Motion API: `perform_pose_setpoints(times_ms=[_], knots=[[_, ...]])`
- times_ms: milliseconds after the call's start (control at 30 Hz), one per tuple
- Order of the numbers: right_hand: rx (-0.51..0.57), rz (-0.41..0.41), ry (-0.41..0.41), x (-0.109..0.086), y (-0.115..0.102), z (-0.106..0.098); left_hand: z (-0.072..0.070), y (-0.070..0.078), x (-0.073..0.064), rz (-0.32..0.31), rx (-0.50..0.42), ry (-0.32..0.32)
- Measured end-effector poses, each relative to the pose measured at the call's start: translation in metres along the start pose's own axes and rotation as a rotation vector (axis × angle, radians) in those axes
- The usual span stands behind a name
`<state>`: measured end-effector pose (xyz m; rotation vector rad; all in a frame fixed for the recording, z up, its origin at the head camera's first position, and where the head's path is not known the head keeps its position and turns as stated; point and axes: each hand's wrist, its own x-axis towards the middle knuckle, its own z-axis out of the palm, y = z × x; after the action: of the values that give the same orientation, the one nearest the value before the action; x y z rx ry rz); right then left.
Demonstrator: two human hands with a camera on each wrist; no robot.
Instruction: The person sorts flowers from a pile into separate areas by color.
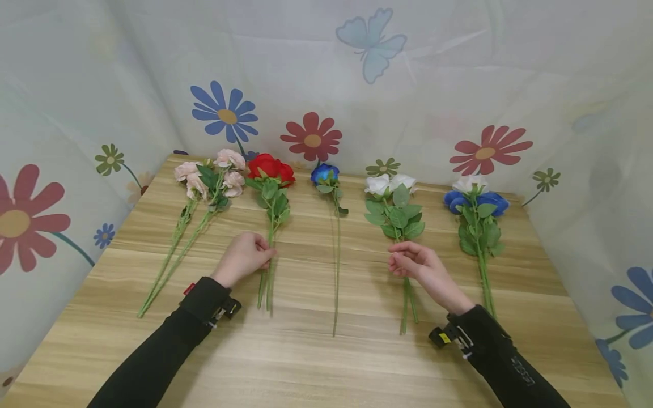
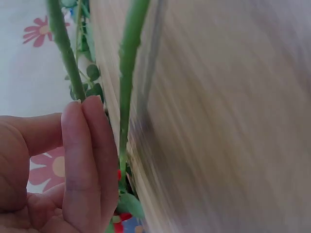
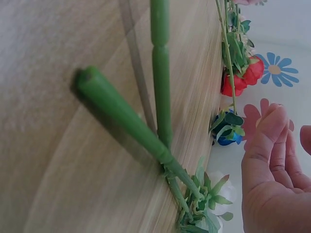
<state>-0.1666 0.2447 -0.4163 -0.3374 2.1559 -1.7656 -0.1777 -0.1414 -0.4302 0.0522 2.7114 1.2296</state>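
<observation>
Two red roses lie on the table with their green stems towards me. My left hand pinches one rose stem between thumb and fingertips; a second stem runs beside the fingers, not held. The white roses lie to the right, leafy and on crossing stems. Over those stems hovers my right hand, fingers loosely bent, with nothing in it. Between the hands is a single blue rose on a long thin stem.
Pale pink flowers with long stems lie at the left of the wooden table. At the right is a bunch of blue and white flowers. A flower-printed cloth hangs behind and at both sides.
</observation>
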Motion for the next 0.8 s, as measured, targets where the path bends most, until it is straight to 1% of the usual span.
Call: perform_pose_setpoints(times_ms=[167,367,500,600,700,800], knots=[[0.001,-0.001,-0.006,-0.0008,0.0007,-0.0011,0.0,0.0008,-0.0007,0.043,0.07,0.007],[0.003,-0.004,-0.011,-0.001,0.0021,-0.0015,-0.0029,0.0011,-0.0001,0.073,0.195,0.027],[0.01,0.005,-0.009,-0.0009,0.0021,-0.0019,-0.0033,0.0011,0.0004,0.073,0.253,0.032],[0.006,0.006,-0.01,-0.0012,0.0018,-0.0023,-0.0025,0.0022,0.0006,0.066,0.279,0.022],[0.008,0.01,-0.009,-0.0018,0.0011,-0.0023,-0.0015,0.0034,0.0022,0.077,0.313,0.012],[0.013,0.016,-0.008,-0.0023,0.0008,-0.002,0.0,0.005,0.0052,0.067,0.331,-0.002]])
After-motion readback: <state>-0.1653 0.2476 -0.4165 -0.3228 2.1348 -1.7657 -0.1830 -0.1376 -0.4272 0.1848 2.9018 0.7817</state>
